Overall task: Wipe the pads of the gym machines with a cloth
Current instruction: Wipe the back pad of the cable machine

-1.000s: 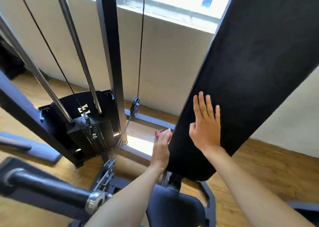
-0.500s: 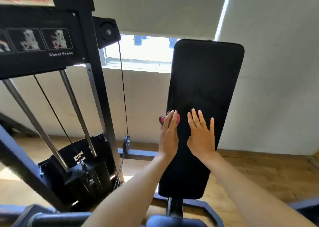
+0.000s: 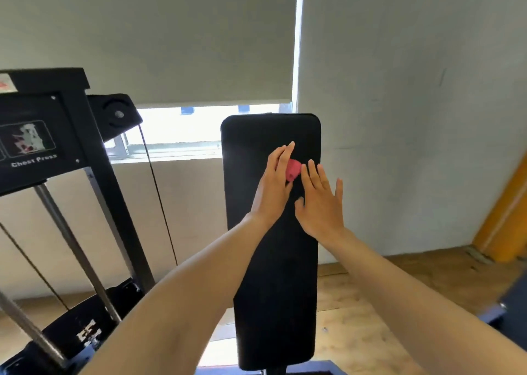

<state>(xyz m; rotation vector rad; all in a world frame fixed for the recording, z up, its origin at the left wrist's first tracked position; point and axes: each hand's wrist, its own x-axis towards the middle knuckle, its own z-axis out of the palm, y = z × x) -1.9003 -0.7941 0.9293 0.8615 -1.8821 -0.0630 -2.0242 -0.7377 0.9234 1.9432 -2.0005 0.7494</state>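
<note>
We're on the upright black back pad [image 3: 273, 289], bare pad above and below, our left hand [image 3: 272, 188] pressing the pink cloth [image 3: 293, 169] to its upper half with straight fingers, right hand [image 3: 320, 203] flat, released, overhanging the pad's right edge.

matt black padded back pad [image 3: 273, 275], soft pink cloth [image 3: 293, 169], smooth metal guide rods [image 3: 77, 249], worn wooden floor [image 3: 370, 317].
</note>
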